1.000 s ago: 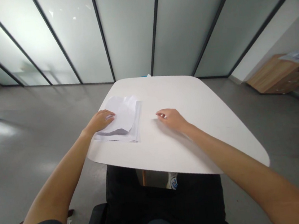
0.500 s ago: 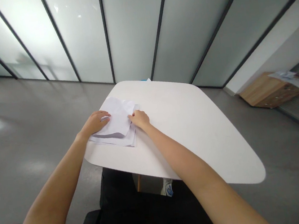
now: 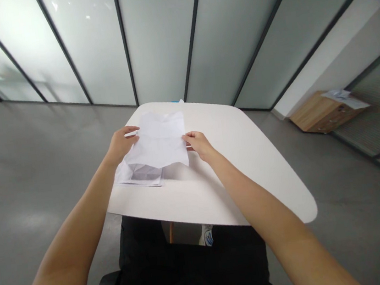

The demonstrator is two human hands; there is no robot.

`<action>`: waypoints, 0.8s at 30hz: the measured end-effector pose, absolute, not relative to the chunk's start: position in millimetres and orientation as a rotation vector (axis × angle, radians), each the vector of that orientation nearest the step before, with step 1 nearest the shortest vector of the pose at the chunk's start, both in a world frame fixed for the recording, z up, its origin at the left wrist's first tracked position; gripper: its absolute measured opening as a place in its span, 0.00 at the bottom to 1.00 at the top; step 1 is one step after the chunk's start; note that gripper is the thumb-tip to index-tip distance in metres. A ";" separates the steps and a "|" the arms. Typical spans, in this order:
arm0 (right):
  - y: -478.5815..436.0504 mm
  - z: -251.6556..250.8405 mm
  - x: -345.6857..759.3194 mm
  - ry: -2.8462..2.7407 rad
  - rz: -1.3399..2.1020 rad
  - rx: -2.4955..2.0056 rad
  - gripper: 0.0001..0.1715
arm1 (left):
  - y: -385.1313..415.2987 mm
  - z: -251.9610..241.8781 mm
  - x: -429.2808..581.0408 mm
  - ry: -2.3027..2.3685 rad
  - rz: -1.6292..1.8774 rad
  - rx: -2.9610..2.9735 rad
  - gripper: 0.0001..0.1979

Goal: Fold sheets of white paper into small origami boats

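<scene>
**Sheet of paper [image 3: 157, 139] held up over a stack of paper [image 3: 142, 178]**

The left hand [image 3: 121, 145] and the right hand [image 3: 199, 145] are apart, with the creased sheet of paper stretched between them. The left fingers [image 3: 129, 131] pinch its left edge near the top, and the right fingers [image 3: 188, 136] grip its right edge about halfway down. The sheet is raised off the white table [image 3: 197, 201], with a soft shadow under its lower edge. That edge overlaps the top of the stack of paper, which lies flat on the near left part of the table, just below the left hand. The stack's top sheet shows grey, folded creases.

A small blue object [image 3: 175, 101] pokes up just past the far edge of the table. Beyond it stands a frosted glass wall [image 3: 160, 40] with dark frames. A low wooden cabinet [image 3: 318, 115] sits on the grey floor [image 3: 28, 181] at the right, with loose papers [image 3: 342, 97] on top. Under the table are the person's black trousers [image 3: 190, 258] and a white shoe [image 3: 206, 235].
</scene>
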State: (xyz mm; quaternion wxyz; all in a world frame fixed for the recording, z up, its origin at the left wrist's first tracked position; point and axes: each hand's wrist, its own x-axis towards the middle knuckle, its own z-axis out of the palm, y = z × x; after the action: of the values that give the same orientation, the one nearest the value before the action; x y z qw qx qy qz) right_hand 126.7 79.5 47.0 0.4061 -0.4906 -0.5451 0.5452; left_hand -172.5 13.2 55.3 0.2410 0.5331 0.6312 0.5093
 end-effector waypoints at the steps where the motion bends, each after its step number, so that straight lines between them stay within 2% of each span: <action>1: 79.4 49.7 141.8 -1.338 1.392 -1.227 0.06 | 17.7 57.6 -161.7 1.652 1.402 1.446 0.27; 9: 82.5 56.0 252.3 -1.154 1.364 -1.211 0.08 | 53.1 61.7 -74.2 1.270 1.312 1.480 0.30; 16: 85.7 23.0 282.7 -1.098 1.358 -1.285 0.07 | 53.9 34.4 -54.0 1.218 1.143 1.550 0.29; 18: 85.8 12.9 282.4 -1.112 1.344 -1.293 0.11 | 51.8 27.8 -55.0 1.264 1.110 1.589 0.28; 22: 82.9 2.9 285.1 -1.270 1.239 -1.242 0.26 | 50.9 17.3 -61.2 1.321 1.053 1.676 0.26; 24: 81.1 1.4 288.7 -1.378 1.201 -1.197 0.26 | 51.9 13.7 -65.7 1.352 1.036 1.705 0.25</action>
State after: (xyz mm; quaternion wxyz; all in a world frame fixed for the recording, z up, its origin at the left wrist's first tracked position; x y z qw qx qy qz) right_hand 288.7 81.1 1.4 0.4602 -0.4864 -0.5598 0.4881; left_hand -65.7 51.9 13.7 0.3576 0.6606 0.5240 0.4015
